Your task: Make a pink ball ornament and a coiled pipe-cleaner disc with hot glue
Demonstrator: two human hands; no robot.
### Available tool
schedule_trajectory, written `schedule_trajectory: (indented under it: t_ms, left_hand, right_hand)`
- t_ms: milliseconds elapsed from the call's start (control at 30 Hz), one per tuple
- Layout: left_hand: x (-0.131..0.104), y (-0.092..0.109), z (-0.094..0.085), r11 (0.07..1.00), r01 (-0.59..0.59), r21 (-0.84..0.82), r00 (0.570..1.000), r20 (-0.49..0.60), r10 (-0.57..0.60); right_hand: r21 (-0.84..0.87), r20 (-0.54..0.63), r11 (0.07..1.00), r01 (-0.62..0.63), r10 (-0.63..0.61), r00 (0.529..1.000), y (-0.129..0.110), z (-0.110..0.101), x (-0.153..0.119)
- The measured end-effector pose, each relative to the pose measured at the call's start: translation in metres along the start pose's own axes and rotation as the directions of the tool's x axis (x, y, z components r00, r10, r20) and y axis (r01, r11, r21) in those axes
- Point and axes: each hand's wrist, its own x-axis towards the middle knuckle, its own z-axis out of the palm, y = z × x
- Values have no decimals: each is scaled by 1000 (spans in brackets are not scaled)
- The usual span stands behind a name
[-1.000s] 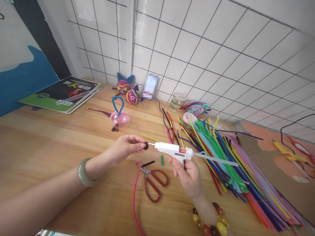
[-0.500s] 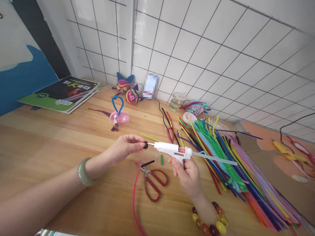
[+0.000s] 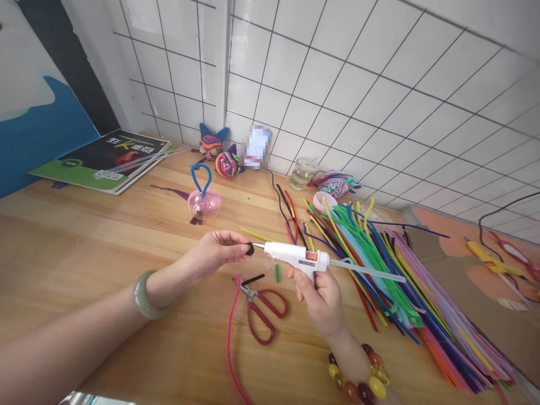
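Above table: right hand point(image 3: 320, 297) grips one glue gun point(image 3: 297, 257); left hand point(image 3: 215, 254) pinches one black piece point(image 3: 250, 249).

Glue gun point(image 3: 297, 257): white plastic, smooth, slight sheen; translucent glue stick point(image 3: 371, 272) at rear. Scissors point(image 3: 262, 306): metal blades, glossy red plastic handles. Bench point(image 3: 84, 236): pale wood, visible grain, satin finish. Pipe cleaners point(image 3: 400, 270): fuzzy, matt. Pink capsule point(image 3: 205, 203): clear glossy plastic. Wall tiles point(image 3: 337, 67): glazed white.

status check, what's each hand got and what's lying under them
Left hand pinches small black piece at glue gun nozzle. Right hand grips the gun. Red scissors and pink pipe cleaner lie below, untouched.
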Motion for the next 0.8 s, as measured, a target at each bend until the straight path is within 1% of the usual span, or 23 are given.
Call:
schedule_trajectory:
  t_ms: [267,467,667,800]
  left_hand:
    - [-1,1,1,1000,1,3,1000,-7,-1]
    - [-1,-2,1,1000,-5,11,1000,13,4]
    - [-1,-1,1,1000,-13,-2,999,-31,13]
    - [-1,0,1,1000,-16,-5,999,-28,16]
  right_hand:
    - [-5,0,1000,1,-1,1000,1,0,0]
    - [-5,-3,1000,-3,3,1000,-2,1,0]
    - [-3,-7,1000,-11,11,1000,-2,1,0]
    - [-1,-4,1000,-19,19,1000,-1,1,0]
